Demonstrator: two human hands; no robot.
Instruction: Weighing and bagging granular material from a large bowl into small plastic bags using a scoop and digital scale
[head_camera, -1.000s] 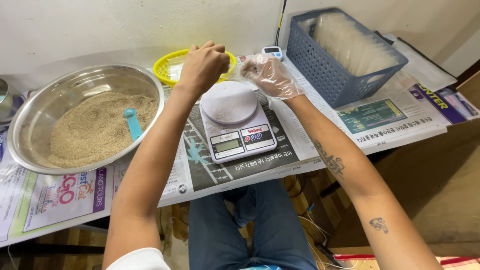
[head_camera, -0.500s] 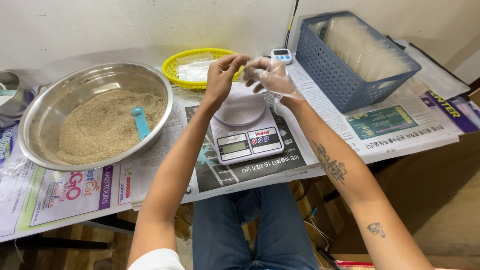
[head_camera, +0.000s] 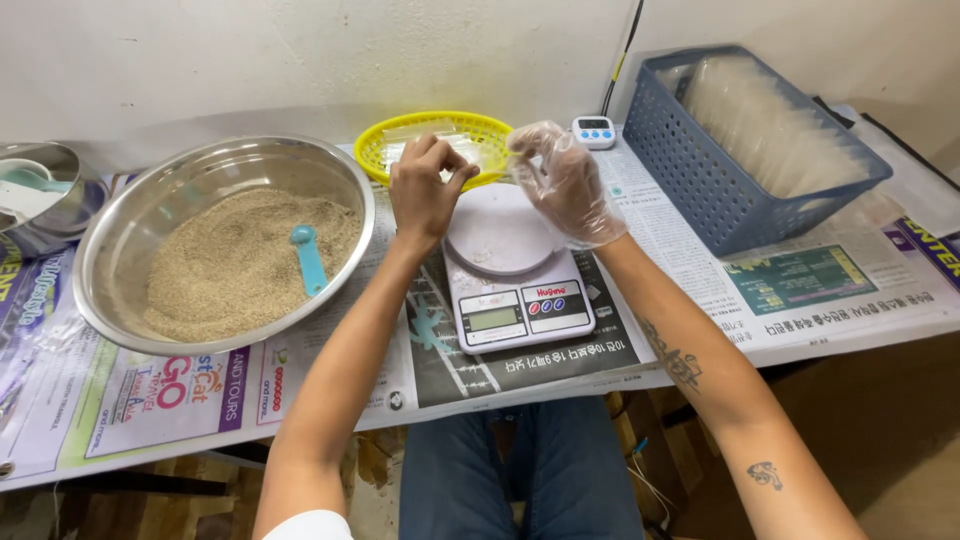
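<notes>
Shiny smooth steel bowl (head_camera: 140, 215) of matt grainy meal; glossy white plastic scale (head_camera: 510, 275); thin clear plastic glove on the right hand (head_camera: 565, 185); latticed blue plastic basket (head_camera: 700, 170); matt newspaper (head_camera: 800, 290) over the desk.

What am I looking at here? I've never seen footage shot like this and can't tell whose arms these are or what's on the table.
The one picture comes from a camera worn on a person's head, looking down, so both arms are the wearer's own. The bare left hand and the right hand in a clear plastic glove are raised together above a white digital kitchen scale, apparently pinching a thin clear bag between them; that is hard to see. On the newspaper-covered table lie a large steel bowl of tan grain with a light blue scoop in it, a yellow plastic basket, a blue plastic crate of clear bags and a small white timer.
</notes>
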